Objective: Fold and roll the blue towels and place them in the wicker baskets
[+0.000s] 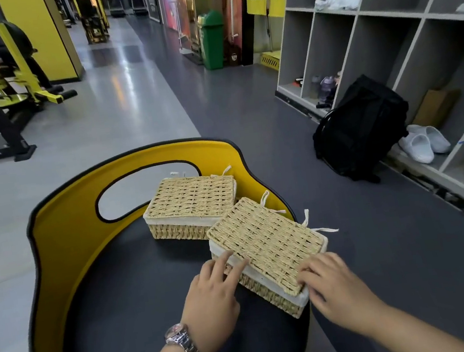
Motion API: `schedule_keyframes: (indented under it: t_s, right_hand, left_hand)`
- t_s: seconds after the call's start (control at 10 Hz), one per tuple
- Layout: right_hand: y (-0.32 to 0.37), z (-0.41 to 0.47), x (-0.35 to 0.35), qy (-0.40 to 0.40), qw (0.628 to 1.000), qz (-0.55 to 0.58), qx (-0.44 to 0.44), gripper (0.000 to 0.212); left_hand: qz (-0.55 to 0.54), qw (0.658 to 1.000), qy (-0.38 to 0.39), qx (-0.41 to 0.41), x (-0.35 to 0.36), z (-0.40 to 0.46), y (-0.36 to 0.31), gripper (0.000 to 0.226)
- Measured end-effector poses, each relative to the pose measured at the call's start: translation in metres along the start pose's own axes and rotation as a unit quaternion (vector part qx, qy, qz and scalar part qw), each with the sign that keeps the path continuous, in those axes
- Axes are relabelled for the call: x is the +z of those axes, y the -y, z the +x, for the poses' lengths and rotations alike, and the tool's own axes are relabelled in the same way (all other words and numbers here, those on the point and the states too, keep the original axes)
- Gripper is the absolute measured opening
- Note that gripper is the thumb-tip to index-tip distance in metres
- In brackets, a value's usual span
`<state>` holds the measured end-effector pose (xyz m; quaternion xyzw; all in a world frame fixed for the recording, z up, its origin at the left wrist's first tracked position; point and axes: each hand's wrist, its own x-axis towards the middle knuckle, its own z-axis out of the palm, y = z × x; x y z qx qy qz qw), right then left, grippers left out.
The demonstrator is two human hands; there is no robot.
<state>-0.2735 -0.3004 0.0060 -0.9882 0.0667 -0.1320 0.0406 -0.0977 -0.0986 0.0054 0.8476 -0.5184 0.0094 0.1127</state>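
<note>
Nearest the camera is the left hand, a metal watch on its wrist, with straight fingers resting on the near left edge of the closer wicker basket; its grip is released, holding nothing. The right hand lies at the basket's near right corner, fingertips bent over the edge of the woven lid, touching it, though whether they pinch it or only press cannot be told. This basket sits at an angle on the black seat of a yellow-backed chair, which serves here as the worktop. A second basket, lid also on, stands behind it, and the two touch or nearly touch at one corner. No blue towels can be seen anywhere, neither on the seat nor on the floor; if any are in the baskets, the lids hide them. The step in hand looks like opening the closer basket, or settling it in place. The next move probably calls for lifting the lid at its near edge while the other hand steadies the basket. To the right stand grey shelves and a black backpack.
</note>
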Motion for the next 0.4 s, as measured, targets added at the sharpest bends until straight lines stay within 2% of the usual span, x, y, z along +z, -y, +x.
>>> schedule_keyframes:
  t_s: [0.2, 0.4]
  right_hand:
    - [0.011, 0.000, -0.011, 0.029, 0.999, -0.022, 0.025, 0.024]
    - [0.031, -0.005, -0.037, 0.064, 0.996, 0.012, 0.068, 0.024]
  left_hand:
    - [0.028, 0.998, 0.047, -0.001, 0.007, -0.006, -0.005, 0.085]
    - [-0.014, 0.998, 0.052, -0.038, -0.025, -0.022, -0.014, 0.064]
